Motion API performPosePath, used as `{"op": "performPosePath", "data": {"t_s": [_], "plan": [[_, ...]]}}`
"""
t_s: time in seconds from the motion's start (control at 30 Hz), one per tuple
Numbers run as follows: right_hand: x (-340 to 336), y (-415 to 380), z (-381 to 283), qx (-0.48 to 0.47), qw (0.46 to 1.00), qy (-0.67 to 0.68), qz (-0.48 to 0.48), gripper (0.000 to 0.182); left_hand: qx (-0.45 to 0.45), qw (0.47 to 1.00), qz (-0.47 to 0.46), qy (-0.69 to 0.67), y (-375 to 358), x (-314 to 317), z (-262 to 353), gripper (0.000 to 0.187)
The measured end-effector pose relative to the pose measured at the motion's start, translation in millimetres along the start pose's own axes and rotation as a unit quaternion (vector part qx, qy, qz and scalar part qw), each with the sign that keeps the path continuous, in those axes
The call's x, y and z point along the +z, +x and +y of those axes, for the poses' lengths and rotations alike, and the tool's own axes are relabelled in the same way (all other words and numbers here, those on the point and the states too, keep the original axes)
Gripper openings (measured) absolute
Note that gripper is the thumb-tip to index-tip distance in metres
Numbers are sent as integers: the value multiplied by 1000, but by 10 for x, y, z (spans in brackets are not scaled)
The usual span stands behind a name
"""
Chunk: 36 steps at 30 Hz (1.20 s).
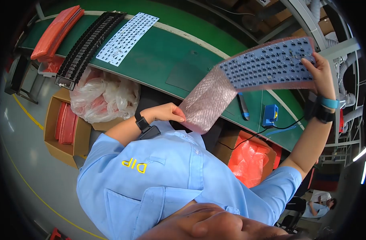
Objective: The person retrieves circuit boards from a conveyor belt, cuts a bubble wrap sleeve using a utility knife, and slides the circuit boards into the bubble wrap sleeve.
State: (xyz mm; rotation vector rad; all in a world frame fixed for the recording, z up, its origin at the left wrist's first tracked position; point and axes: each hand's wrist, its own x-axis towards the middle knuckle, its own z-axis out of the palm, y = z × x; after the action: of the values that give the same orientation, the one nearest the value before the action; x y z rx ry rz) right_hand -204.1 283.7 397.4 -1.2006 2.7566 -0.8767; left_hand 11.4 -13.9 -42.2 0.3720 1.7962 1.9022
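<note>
My right hand [321, 72] pinches the far right end of a long white circuit board [267, 64] studded with black parts. The board is tilted up above the bench, with a pink bubble-wrap sleeve [211, 100] around or behind it. The sleeve's lower part hangs down to the left, bare of the board. At its lower left edge, my left hand [171, 113] has thumb and fingers closed on the sleeve.
On the green bench [159, 64] lie another board [127, 38], a black slotted rack [91, 46], red packs [57, 32], a blue-black tool [243, 107] and a blue device [270, 116]. Nearer are cartons [85, 138] and plastic bags [107, 96]. Another person [317, 208] sits at lower right.
</note>
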Motion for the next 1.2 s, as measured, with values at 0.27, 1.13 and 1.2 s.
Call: {"op": "performPosePath", "data": {"t_s": [0.27, 1.13, 1.2], "plan": [[1306, -241, -61, -195, 927, -223, 230, 21, 35, 982, 106, -154, 100, 67, -24, 22], [3615, -1209, 256, -165, 981, -92, 54, 33, 78, 959, 210, -174, -47, 275, 84, 19], [3624, -1185, 257, -162, 982, -83, 53, 32, 85, 956, 207, -190, -74, 262, 69, 19]]}}
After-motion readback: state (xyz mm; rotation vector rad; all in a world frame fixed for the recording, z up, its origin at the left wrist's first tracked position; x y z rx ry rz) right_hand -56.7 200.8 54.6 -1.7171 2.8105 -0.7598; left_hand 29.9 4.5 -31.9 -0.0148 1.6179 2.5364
